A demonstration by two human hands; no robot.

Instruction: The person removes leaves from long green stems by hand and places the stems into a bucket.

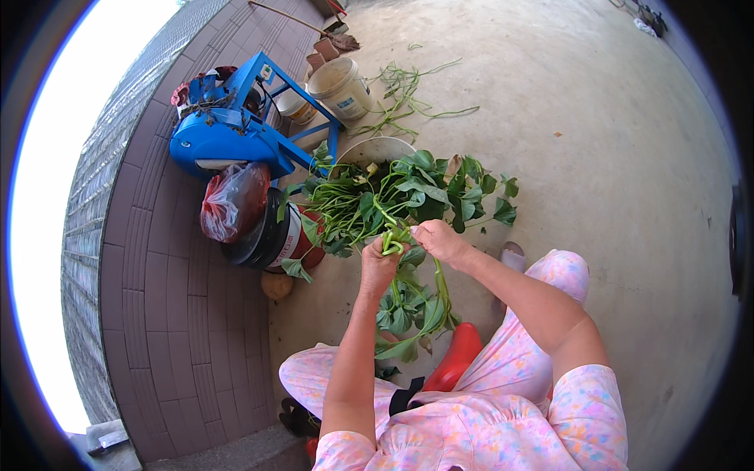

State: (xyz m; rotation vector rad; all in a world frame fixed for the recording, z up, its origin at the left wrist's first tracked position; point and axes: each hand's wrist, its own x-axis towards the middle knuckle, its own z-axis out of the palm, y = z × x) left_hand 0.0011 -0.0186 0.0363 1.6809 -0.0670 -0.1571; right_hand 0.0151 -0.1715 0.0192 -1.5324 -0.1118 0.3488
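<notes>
My left hand (380, 265) is closed around a bunch of green leafy vine stems (393, 242), whose leaves hang below it between my knees. Close beside it on the right, the fingers of my right hand (437, 236) pinch a stem at the top of that bunch. Just beyond both hands a large heap of leafy vines (424, 185) lies across the top of a white bucket (377, 148), with cut stems pointing left and leaves spreading right. The bucket's lower part is hidden by the leaves.
Left of the heap stand a blue machine (227, 138) and a black-lidded bucket (277, 235) bearing a red plastic bag (235, 203), near a tiled wall (177, 294). Stripped stems (406, 94) lie on the concrete floor by a pale bucket (341, 88). A red seat (455, 359) is under me.
</notes>
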